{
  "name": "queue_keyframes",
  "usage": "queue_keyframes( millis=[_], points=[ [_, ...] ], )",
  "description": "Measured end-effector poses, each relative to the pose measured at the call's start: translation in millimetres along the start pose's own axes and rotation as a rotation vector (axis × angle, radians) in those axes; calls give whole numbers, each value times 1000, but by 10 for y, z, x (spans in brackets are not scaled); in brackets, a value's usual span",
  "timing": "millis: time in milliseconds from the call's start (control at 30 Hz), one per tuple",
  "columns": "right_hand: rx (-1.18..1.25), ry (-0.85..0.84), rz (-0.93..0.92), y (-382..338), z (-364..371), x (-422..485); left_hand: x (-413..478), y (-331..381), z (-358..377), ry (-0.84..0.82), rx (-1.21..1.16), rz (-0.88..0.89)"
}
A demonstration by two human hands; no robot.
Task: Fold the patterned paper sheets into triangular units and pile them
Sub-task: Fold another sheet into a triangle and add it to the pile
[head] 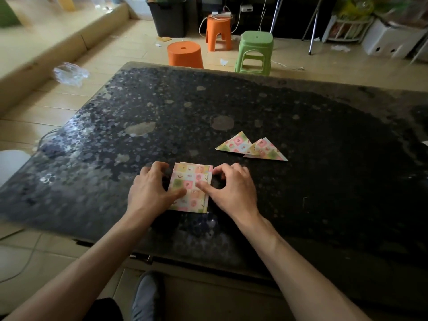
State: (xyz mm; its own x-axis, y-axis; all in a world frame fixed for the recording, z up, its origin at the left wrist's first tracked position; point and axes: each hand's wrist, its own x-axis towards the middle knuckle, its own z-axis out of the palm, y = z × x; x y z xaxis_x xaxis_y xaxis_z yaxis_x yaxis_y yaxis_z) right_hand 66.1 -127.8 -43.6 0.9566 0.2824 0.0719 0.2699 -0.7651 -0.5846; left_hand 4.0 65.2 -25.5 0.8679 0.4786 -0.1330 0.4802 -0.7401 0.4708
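On the desk, my left hand and right hand are gripping the patterned paper stack, thumbs pressing on top.

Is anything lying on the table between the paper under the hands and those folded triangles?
Nothing visible does. Only bare table separates the paper sheets, held by the left hand and right hand, from the folded triangles lying farther away to the right.

Left hand, right hand on sheets
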Motion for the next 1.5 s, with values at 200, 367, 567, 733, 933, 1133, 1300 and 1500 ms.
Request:
queue_keyframes(
  millis=[200,367,567,733,933,1133,1300,1500],
  points=[
    [-82,-18,-3,-90,63,-66,-30,45,-15,16,63,37],
    [-28,-19,8,-67,24,-81,-57,78,-36,-2,-84,-7],
    [75,2,4,-32,9,-107,-50,116,-99,-16,-255,18],
    [478,20,115,66,-192,-116,-117,283,-133,-259,-629,23],
    [647,-1,276,403,-629,-221,-169,575,83,-248,-576,198],
    [443,420,256,840,-1119,-495,-280,807,333,-224,-564,382],
    [0,605,-321,1022,-1307,-791,-425,981,480,-98,-467,683],
    [-280,242,-458,1223,-1101,-1092,-571,916,652,-62,-81,1043]
  ],
)
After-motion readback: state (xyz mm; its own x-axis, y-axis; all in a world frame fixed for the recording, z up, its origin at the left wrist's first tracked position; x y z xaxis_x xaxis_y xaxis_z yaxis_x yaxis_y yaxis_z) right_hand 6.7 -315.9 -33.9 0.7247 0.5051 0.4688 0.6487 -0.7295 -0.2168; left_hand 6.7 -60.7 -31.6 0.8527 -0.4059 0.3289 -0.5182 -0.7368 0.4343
